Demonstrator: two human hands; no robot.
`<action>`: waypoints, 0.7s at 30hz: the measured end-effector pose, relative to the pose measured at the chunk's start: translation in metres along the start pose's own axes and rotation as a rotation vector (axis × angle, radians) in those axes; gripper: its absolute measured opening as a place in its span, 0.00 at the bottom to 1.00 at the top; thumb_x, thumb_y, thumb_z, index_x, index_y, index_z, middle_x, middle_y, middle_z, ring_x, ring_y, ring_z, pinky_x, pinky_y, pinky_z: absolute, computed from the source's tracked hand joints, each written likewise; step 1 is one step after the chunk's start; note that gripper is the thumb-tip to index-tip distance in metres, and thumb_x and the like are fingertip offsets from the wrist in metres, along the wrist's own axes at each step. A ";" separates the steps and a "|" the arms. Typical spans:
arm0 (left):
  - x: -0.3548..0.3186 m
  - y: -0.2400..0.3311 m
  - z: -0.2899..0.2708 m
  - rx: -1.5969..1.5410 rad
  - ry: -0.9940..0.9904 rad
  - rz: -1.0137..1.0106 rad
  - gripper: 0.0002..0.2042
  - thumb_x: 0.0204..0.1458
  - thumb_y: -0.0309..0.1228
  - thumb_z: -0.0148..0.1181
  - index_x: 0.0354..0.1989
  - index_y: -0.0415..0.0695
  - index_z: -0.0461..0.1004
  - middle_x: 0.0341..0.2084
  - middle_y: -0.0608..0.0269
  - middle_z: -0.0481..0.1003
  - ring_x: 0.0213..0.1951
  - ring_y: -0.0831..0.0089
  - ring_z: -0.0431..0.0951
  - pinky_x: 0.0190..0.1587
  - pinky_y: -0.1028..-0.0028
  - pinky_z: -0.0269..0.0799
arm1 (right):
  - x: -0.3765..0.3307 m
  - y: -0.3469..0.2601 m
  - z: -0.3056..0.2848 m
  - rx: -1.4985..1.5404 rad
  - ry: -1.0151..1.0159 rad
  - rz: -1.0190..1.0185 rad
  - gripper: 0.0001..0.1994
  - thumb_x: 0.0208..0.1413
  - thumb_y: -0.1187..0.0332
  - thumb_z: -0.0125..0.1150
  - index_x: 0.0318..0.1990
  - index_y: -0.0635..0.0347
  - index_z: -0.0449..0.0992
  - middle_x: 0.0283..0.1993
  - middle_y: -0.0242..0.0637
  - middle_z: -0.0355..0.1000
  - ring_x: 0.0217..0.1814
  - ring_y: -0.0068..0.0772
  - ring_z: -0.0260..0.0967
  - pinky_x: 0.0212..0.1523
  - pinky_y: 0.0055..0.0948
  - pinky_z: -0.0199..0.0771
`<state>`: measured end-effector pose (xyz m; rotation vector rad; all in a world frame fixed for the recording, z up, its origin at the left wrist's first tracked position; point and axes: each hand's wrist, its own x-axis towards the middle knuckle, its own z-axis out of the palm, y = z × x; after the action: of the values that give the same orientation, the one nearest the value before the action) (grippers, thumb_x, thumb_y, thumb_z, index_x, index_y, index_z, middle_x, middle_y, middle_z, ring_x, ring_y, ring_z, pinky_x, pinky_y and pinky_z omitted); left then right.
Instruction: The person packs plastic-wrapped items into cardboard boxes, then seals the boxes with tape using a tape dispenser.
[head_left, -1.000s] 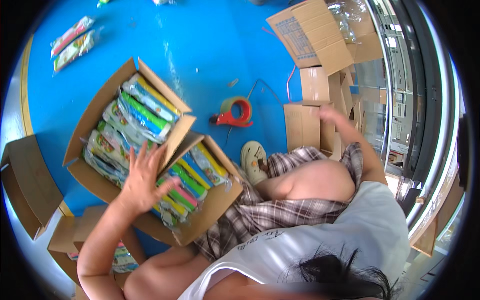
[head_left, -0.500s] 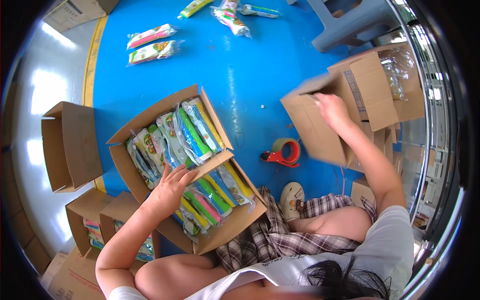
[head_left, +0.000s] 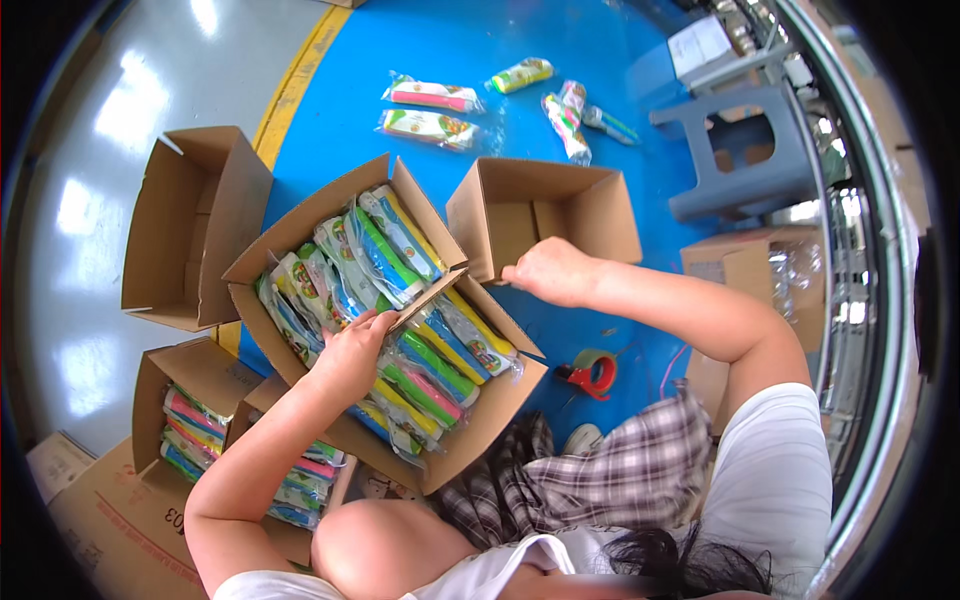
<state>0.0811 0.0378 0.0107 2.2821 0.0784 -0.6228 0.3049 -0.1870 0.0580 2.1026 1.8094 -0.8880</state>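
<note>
Two open cardboard boxes stand against each other in front of me, the far one (head_left: 305,218) and the near one (head_left: 485,432). Both are packed with clear-wrapped colourful rolls (head_left: 402,247), green, blue, yellow and pink. My left hand (head_left: 352,352) has its fingers closed over the cardboard where the two boxes meet, above the rolls. Just beyond, to the right, an open cardboard box (head_left: 590,185) with nothing visible inside stands on the blue floor. My right hand (head_left: 552,272) pinches its near edge.
A red tape dispenser (head_left: 590,373) lies by my knee. Loose wrapped rolls (head_left: 432,128) are scattered farther off. A grey plastic stool (head_left: 740,150) is at far right, above cartons (head_left: 745,262). Another open box (head_left: 190,235) and smaller filled boxes (head_left: 165,430) stand at left.
My right hand has brought the open box from the right over beside the filled boxes. My left hand stays at the filled boxes, its fingers more curled. The whole view has shifted.
</note>
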 end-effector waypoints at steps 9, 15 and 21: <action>-0.004 -0.001 0.015 -0.055 0.087 -0.043 0.26 0.44 0.15 0.50 0.56 0.42 0.61 0.51 0.52 0.67 0.63 0.53 0.58 0.52 0.37 0.64 | -0.020 0.083 -0.078 0.192 0.225 0.487 0.11 0.54 0.60 0.50 0.36 0.52 0.77 0.33 0.46 0.75 0.37 0.52 0.72 0.40 0.47 0.72; -0.003 -0.004 0.012 -0.182 0.215 0.009 0.25 0.42 0.14 0.48 0.52 0.40 0.64 0.50 0.51 0.68 0.61 0.51 0.61 0.55 0.50 0.65 | -0.021 0.296 0.001 0.200 0.204 0.740 0.12 0.50 0.63 0.53 0.34 0.57 0.80 0.36 0.45 0.77 0.41 0.44 0.74 0.44 0.39 0.72; 0.006 0.015 0.002 -0.046 0.168 -0.036 0.25 0.40 0.14 0.51 0.51 0.40 0.65 0.49 0.50 0.69 0.59 0.49 0.63 0.57 0.57 0.64 | 0.028 0.413 0.133 0.481 0.415 0.840 0.34 0.51 0.48 0.59 0.60 0.64 0.64 0.58 0.50 0.66 0.55 0.47 0.68 0.55 0.38 0.67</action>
<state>0.0893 0.0254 0.0166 2.2891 0.2133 -0.4415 0.6620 -0.3233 -0.1497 3.1306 0.6530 -0.7077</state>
